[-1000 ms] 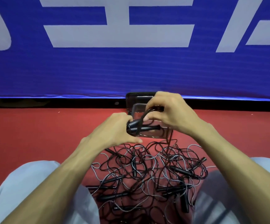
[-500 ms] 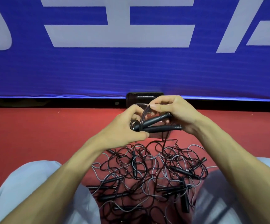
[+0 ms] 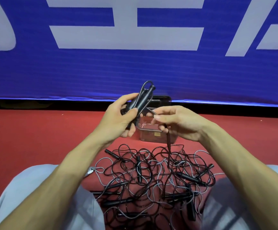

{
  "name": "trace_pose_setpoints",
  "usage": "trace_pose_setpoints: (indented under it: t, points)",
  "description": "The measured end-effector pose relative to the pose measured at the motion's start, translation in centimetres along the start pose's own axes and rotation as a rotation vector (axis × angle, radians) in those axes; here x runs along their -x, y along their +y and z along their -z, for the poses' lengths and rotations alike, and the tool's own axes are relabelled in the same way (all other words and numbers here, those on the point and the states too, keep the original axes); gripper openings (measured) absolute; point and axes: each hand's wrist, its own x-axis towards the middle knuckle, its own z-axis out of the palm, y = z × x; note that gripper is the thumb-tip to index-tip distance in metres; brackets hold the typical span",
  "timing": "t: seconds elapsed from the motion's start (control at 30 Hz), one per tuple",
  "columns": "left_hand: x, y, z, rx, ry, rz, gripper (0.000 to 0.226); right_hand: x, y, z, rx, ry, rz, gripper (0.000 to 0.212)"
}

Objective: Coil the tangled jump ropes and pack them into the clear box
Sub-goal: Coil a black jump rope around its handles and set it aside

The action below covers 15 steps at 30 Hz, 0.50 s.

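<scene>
Gripping rope handles [image 3: 142, 99], left hand [image 3: 118, 121] (right hand [image 3: 176, 124] pinching cord [image 3: 169, 144])

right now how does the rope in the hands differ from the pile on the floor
The held rope has its two handles side by side in the left hand, up above the floor; the pile has handles scattered, pointing every way. The held rope is black; the pile mixes black and grey cords. Both have slim black handles and thin cord.

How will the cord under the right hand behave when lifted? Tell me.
Probably floppy: the cord hangs limp from the right hand. Likely to snag, since it runs into the tangled pile. The handles in the left hand look rigid.
</scene>
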Motion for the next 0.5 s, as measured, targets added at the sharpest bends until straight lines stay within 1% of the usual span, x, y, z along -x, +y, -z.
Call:
trace_pose_setpoints:
  t: [0.03,0.13,0.17,0.2,0.27,0.3,0.33,0.4,0.5]
  points:
    - [-0.1,-0.1,0.1,-0.035,0.040,-0.010,0.036,0.2,0.0,-0.1,0.059,-0.056,-0.045,0.026]
    - [-0.6,-0.8,0.8,-0.147,0.129,-0.050,0.034,0.6,0.4,-0.5,0.395,-0.151,-0.165,0.005]
    - [-0.8,-1.0,1.1,-0.233,0.136,-0.068,0.033,0.6,0.7,-0.7,0.502,-0.158,-0.183,0.007]
    - [-0.8,-1.3,1.3,-0.346,0.125,-0.089,0.033,0.5,0.9,-0.8,0.615,-0.164,-0.180,0.011]
    - [-0.8,-1.8,1.5,-0.571,0.084,-0.118,0.034,0.5,0.8,-0.8,0.952,-0.165,-0.094,0.017]
    - [-0.8,-2.1,1.5,-0.647,0.064,-0.110,0.035,0.5,0.7,-0.9,1.122,-0.163,-0.037,0.018]
    - [-0.8,-2.2,1.4,-0.697,0.047,-0.090,0.035,0.6,0.5,-0.9,1.221,-0.163,0.015,0.017]
    - [-0.8,-2.3,1.3,-0.777,0.024,-0.042,0.037,0.8,0.2,-1.1,1.237,-0.169,0.095,0.018]
    - [-0.5,-2.1,0.9,-0.870,-0.061,0.012,0.033,0.9,-0.3,-1.3,1.158,-0.117,0.281,0.021]
